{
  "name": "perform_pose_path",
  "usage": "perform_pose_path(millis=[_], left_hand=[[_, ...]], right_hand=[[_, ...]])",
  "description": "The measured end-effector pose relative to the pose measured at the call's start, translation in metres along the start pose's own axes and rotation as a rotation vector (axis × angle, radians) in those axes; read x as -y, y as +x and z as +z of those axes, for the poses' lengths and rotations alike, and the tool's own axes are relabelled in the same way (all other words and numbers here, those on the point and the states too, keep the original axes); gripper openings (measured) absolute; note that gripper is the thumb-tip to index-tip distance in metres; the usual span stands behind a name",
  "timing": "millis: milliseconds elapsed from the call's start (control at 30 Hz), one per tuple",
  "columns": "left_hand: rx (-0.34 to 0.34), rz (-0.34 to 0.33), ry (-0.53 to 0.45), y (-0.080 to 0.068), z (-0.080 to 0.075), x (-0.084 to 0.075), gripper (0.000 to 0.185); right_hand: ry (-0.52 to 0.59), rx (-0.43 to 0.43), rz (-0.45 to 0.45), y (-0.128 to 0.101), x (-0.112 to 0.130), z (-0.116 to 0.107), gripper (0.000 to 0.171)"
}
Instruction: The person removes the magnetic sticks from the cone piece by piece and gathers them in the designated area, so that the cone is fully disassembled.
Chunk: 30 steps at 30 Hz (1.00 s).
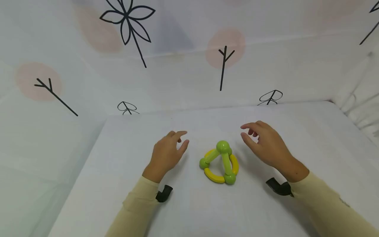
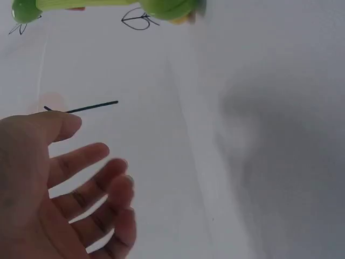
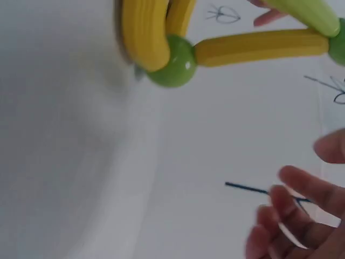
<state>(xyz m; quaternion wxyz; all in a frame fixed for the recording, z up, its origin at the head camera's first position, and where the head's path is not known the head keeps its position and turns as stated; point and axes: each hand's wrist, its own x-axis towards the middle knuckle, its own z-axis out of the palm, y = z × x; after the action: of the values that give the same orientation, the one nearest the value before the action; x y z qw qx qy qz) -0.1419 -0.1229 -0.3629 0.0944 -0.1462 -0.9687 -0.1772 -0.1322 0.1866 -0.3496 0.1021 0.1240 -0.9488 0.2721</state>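
Two bare hands hover over a white surface (image 1: pixel 118 184), one on each side of a small toy, and neither touches it. At about nine o'clock from the toy, the left hand (image 1: pixel 166 154) hangs just above the surface with fingers spread and loosely bent, holding nothing; the left wrist view shows its fingers (image 2: pixel 89 178) apart with only white cloth past them. At the middle stands the green and yellow toy (image 1: pixel 220 163), a little pyramid of curved yellow rods and straight green rods joined by green balls, one ball at its top and the rest resting on the surface. The right wrist view shows a green ball (image 3: pixel 173 65) where yellow rods meet. At about three o'clock from the toy, the right hand (image 1: pixel 267 146) is raised a little higher, fingers wide and curved, likewise holding nothing. Behind, at twelve o'clock, a white cloth backdrop (image 1: pixel 189 65) printed with black twigs and pale pink spots rises from the surface's far edge.

By my judgement the hands are poised apart from a standing figure, between grasps. Any next grasp calls for a light pinch on one rod, lest the joints shift or the figure tip.
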Motion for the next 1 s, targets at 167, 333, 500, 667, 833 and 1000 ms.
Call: perform_pose_path(millis=[167, 333, 500, 667, 833, 1000], left_hand=[[0.167, 0.119, -0.204, -0.004, 0.004, -0.013, 0.040], [0.318, 0.217, -0.267, -0.007, 0.009, -0.025, 0.047], [0.320, 0.245, -0.242, -0.010, 0.013, -0.034, 0.048], [0.292, 0.254, -0.224, -0.013, 0.019, -0.038, 0.042], [0.283, 0.243, -0.226, -0.015, 0.022, -0.040, 0.038], [0.267, 0.252, -0.212, -0.014, 0.024, -0.041, 0.036]], right_hand=[[0.191, -0.145, -0.120, -0.009, 0.011, 0.002, 0.022], [0.313, -0.118, -0.194, -0.016, 0.021, 0.004, 0.025], [0.369, -0.015, -0.272, -0.018, 0.026, 0.010, 0.033], [0.422, 0.073, -0.331, -0.019, 0.026, 0.017, 0.040], [0.435, 0.115, -0.358, -0.019, 0.027, 0.022, 0.041], [0.414, 0.096, -0.368, -0.018, 0.028, 0.024, 0.045]])
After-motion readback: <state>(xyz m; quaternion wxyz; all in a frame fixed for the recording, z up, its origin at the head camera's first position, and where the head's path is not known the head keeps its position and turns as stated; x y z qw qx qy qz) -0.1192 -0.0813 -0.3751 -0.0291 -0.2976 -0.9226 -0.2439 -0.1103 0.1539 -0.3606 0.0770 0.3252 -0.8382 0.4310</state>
